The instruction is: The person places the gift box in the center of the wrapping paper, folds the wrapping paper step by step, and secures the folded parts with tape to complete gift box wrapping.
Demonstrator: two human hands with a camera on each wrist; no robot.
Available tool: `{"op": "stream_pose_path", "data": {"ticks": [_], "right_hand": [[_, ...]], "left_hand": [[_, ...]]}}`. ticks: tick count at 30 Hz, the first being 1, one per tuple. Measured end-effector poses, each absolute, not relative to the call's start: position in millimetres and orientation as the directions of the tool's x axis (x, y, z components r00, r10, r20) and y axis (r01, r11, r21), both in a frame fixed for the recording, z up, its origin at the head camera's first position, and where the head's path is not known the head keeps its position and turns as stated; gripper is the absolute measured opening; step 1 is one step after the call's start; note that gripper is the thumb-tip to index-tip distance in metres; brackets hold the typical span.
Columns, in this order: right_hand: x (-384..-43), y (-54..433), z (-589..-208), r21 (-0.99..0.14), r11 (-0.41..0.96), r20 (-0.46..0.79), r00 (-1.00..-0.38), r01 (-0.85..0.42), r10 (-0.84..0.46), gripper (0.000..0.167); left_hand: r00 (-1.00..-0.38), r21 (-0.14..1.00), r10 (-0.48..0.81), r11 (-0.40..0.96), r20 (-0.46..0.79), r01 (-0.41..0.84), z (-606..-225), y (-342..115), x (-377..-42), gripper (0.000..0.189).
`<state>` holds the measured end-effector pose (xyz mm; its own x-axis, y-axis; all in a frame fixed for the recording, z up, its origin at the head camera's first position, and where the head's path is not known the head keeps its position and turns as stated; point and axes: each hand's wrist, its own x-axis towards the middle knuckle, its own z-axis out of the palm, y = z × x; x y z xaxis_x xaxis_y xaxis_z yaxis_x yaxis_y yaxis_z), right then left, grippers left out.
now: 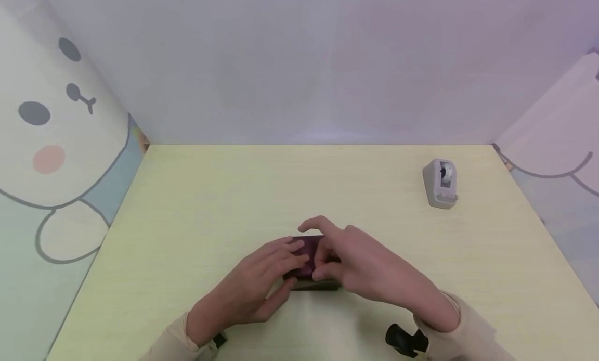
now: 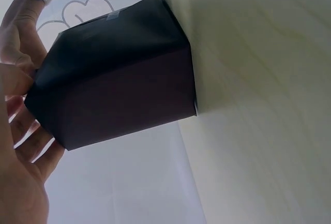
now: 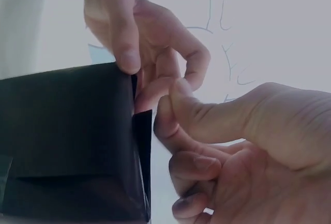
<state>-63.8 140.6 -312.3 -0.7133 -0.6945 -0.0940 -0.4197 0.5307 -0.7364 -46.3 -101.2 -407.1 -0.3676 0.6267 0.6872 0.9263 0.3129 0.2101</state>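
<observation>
A box wrapped in dark paper (image 1: 306,252) stands on the table between both hands. Across its top lie the rather straight fingers of my left hand (image 1: 262,272), the thumb at the near edge. In the left wrist view, this dark wrapped box (image 2: 119,79) shows a smooth side and a small strip of clear tape. My right hand (image 1: 360,257) is over the top's right part, with thumb and finger curled together and one finger stretched out. A loose paper flap (image 3: 144,157) stands up close to the right hand (image 3: 232,141). I see nothing between its fingertips.
A grey tape dispenser (image 1: 441,184) stands at the back right of the pale wooden table (image 1: 210,205). A plain wall (image 1: 299,64) rises behind the table, and panels with cartoon drawings flank both sides.
</observation>
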Motion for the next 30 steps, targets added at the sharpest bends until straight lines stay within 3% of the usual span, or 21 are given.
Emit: {"op": "stream_pose_path", "data": {"ticks": [6,12,22,25,30], "right_hand": [[-66,142,-314,-0.79,0.447,-0.06,-0.673,-0.42,-0.737,0.058],[-70,140,-320,-0.794,0.438,-0.073,-0.649,-0.422,-0.757,0.059],[-76,147,-330,-0.85,0.377,-0.085,-0.61,-0.368,-0.788,0.074],[-75,149,-335,-0.864,0.349,-0.06,-0.614,-0.364,-0.787,0.077],[-71,149,-342,-0.873,0.304,0.009,-0.634,-0.382,-0.773,0.081]], "left_hand": [[-0.373,0.218,0.628,0.312,0.683,0.925,-406,-101,-46,0.027],[-0.335,0.195,0.623,0.284,0.707,0.939,-407,-100,-49,0.028],[-0.374,0.248,0.62,0.283,0.69,0.926,-407,-98,-49,0.028],[-0.403,0.287,0.6,0.283,0.691,0.915,-405,-96,-47,0.025],[-0.5,0.404,0.534,0.294,0.682,0.866,-402,-90,-38,0.021]]}}
